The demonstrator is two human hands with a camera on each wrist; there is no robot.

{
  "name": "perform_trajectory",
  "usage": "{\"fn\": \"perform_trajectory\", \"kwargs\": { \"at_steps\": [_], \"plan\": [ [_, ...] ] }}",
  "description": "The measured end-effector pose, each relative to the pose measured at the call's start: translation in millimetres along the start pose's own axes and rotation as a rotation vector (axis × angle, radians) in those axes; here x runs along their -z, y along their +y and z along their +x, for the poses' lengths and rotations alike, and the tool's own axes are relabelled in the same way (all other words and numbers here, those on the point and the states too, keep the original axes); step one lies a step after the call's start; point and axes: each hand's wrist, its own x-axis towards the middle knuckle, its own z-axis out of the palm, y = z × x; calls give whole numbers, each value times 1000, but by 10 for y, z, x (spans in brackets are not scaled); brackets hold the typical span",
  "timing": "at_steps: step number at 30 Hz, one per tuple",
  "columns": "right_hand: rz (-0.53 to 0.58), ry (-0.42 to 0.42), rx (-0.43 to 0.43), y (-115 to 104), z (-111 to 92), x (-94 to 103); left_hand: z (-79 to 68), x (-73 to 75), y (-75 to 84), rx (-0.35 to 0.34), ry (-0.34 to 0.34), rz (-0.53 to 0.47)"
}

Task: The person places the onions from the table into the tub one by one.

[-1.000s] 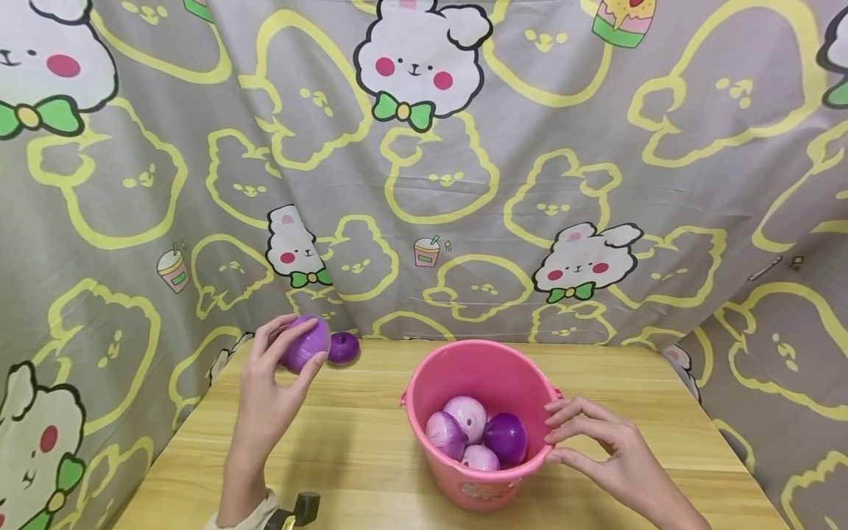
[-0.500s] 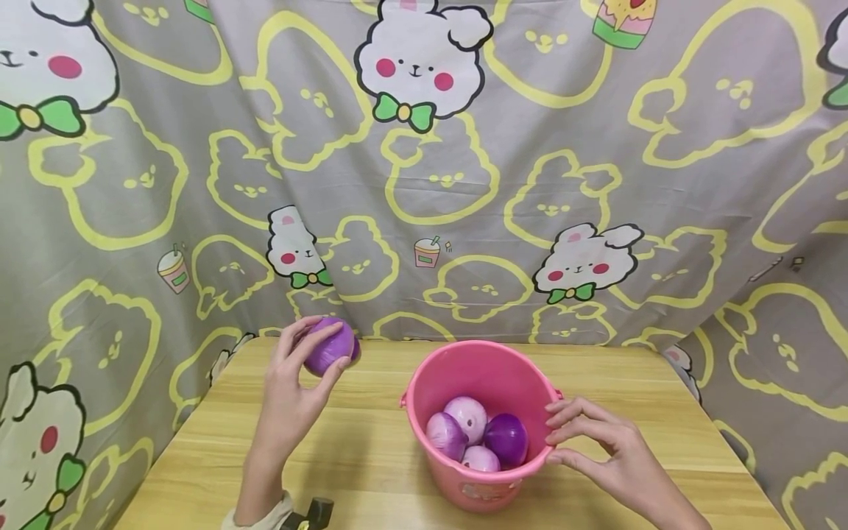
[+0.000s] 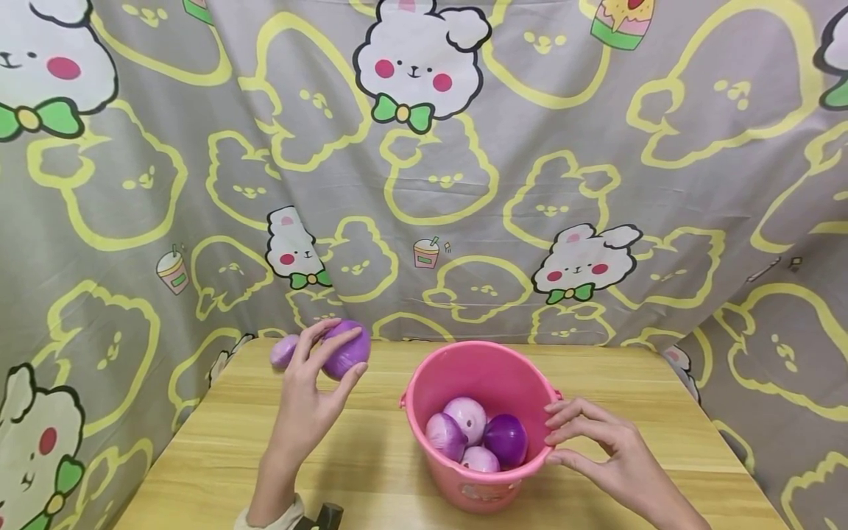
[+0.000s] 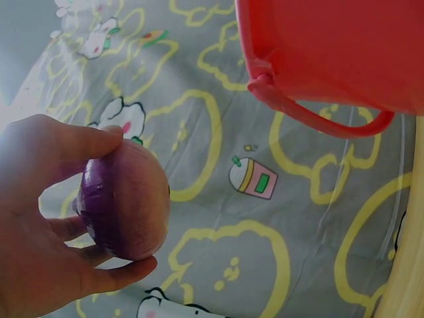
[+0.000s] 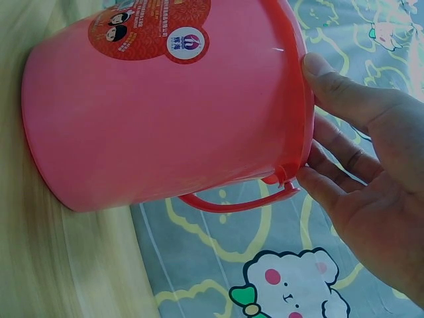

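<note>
Left hand grasps purple onion near tabletop's far edge, left of centre; right hand pinches pink bucket by rim. Onion likely firm, fairly light, slick-skinned: best held round its widest part.

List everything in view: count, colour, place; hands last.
Woodgrain table: one, tan, foreground
Patterned fabric: count unclear, grey, behind table
Round plastic bucket: one, pink, on table
Printed sticker: one visible, red, bucket's outside
Round onions: four visible, three lilac, one dark purple, inside bucket
Held onion: one, purple, above table
Loose onion: one, lilac, table's back left
Cloth cuff: one, cream, left wrist
Blocky attachment: one, black, left wrist
Left hand: one, holding onion
Right hand: one, bucket's rim
</note>
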Motion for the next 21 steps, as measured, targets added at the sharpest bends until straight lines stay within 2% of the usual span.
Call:
{"fn": "perform_trajectory", "kwargs": {
  "at_steps": [13,21],
  "plan": [
    [1,1,0,2,1,-6,-11,-54,25,-15,9,-15],
    [15,1,1,2,3,-6,-9,-93,42,-39,4,-59]
  ]
}}
